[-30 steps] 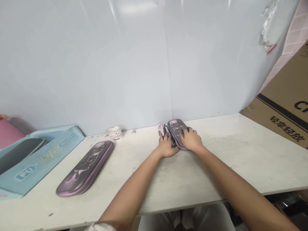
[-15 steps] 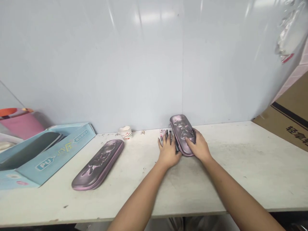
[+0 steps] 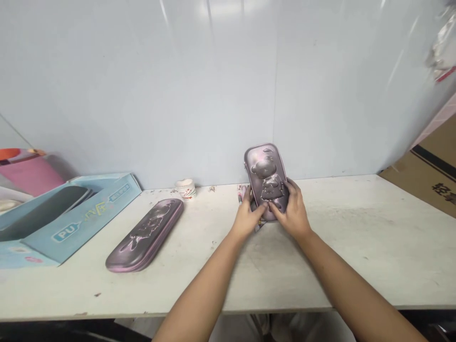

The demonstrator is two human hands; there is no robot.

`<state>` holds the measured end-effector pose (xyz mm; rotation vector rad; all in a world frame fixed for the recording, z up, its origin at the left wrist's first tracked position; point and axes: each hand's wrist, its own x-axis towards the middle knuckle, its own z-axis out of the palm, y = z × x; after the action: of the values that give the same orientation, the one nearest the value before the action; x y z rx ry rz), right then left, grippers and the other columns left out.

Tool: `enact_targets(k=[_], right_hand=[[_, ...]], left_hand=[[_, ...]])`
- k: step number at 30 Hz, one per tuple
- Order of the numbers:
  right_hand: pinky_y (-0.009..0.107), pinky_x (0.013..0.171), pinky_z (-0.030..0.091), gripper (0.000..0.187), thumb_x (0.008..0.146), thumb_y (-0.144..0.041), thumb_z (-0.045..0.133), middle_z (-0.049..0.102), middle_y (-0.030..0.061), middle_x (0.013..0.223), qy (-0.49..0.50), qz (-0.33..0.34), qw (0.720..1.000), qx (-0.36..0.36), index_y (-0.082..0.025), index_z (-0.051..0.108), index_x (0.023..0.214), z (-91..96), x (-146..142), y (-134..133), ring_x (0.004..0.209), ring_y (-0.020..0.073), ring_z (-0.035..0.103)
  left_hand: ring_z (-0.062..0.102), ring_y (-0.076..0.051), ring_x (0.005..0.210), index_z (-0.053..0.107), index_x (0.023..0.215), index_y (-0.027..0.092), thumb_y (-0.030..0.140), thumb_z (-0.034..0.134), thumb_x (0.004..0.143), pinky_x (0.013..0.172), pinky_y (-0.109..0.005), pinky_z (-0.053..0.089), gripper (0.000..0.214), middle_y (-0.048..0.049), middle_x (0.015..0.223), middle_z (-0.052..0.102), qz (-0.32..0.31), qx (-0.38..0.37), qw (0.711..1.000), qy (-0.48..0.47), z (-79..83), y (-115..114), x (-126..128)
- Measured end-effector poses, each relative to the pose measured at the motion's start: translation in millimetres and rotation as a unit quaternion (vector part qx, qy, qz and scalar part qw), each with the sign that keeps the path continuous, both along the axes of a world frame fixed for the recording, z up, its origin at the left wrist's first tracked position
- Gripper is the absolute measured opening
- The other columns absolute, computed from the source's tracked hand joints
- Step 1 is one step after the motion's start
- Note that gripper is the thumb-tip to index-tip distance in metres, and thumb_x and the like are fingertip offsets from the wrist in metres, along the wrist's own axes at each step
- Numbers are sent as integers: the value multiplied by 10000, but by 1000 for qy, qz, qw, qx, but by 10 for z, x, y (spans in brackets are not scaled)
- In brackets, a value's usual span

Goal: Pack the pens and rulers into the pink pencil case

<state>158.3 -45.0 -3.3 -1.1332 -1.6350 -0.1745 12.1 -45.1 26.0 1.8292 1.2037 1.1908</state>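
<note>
A dark pink, glossy pencil case point(image 3: 266, 173) with an embossed bear-like figure is tilted up above the table near the wall. My left hand point(image 3: 246, 214) grips its lower left side, thumb across the front. My right hand point(image 3: 295, 212) is wrapped round the lower right side, its thumb also on the front. Behind and below the case, a few pens point(image 3: 241, 192) lie on the table, mostly hidden by the case and my left hand. A second matching pencil case point(image 3: 146, 236) lies shut on the table to the left, apart from both hands.
A white paper cup point(image 3: 185, 188) stands against the wall. At the left is a light blue open box point(image 3: 96, 216) with a dark case inside, and a pink container point(image 3: 32, 175) behind it. A brown carton point(image 3: 427, 175) leans at the right. The white table point(image 3: 199, 280) ends at a front edge.
My left hand has moved from the pens onto the pencil case. The case has been raised and tipped more upright, now between both hands. The view has shifted slightly.
</note>
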Motion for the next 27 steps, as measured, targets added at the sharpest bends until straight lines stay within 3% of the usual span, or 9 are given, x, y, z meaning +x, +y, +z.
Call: enact_targets(k=[2,4,8,11,14,17,22,27], right_hand=[[484,996,323,636,794,-422,494,315,158,1353,-36,8,999,22,-200,215,1321,38,-26,-38,1268,258,303],[517,1008,281,563,806,-417,477,349,146,1336,-83,5,996,28,-216,268,1289,61,-49,-57,1270,269,299],[554,1015,217,408,827,-413,451,408,147,1271,-94,-58,993,42,-198,393,1170,70,-47,-63,1256,283,311],[541,1016,224,345,813,-427,479,440,143,1197,-73,-84,991,71,-189,447,1062,70,-31,-80,1217,270,356],[548,1011,229,322,794,-456,499,446,145,1153,-66,-86,990,88,-185,467,967,67,-36,-99,1196,275,373],[576,1002,216,326,786,-482,492,437,152,1158,-66,-83,991,85,-188,469,924,61,-55,-101,1190,287,366],[572,1014,183,279,799,-447,472,443,153,1165,-74,-123,988,58,-181,487,881,72,-66,-101,1190,286,360],[520,1032,182,148,809,-310,442,483,123,1138,-92,-150,983,51,-193,516,859,98,-56,-130,1186,249,373]], left_hand=[[536,-177,1058,301,1295,199,327,484,808,897,-310,431,535,-81,1193,549,20,61,995,-82,18,22,-21],[543,-182,1014,377,1218,204,370,516,792,872,-323,434,477,-80,1128,557,98,130,982,-93,46,34,-76],[499,-222,993,517,1104,225,332,610,711,894,-394,387,417,-63,1008,515,263,249,929,78,77,25,-245],[470,-251,989,568,1090,251,265,614,693,948,-461,304,400,-65,960,495,310,291,876,230,57,19,-331],[460,-261,985,560,1125,262,256,597,706,984,-490,235,421,-75,959,505,316,313,842,305,40,15,-341],[451,-269,995,553,1140,269,253,573,727,993,-502,207,414,-87,977,519,301,327,827,345,38,2,-302],[449,-266,1031,547,1151,276,228,531,759,1007,-508,175,395,-86,971,535,254,356,810,391,28,-25,-236],[439,-260,1050,547,1158,272,215,495,784,1021,-504,156,383,-90,986,542,241,363,812,388,18,-23,-232]])
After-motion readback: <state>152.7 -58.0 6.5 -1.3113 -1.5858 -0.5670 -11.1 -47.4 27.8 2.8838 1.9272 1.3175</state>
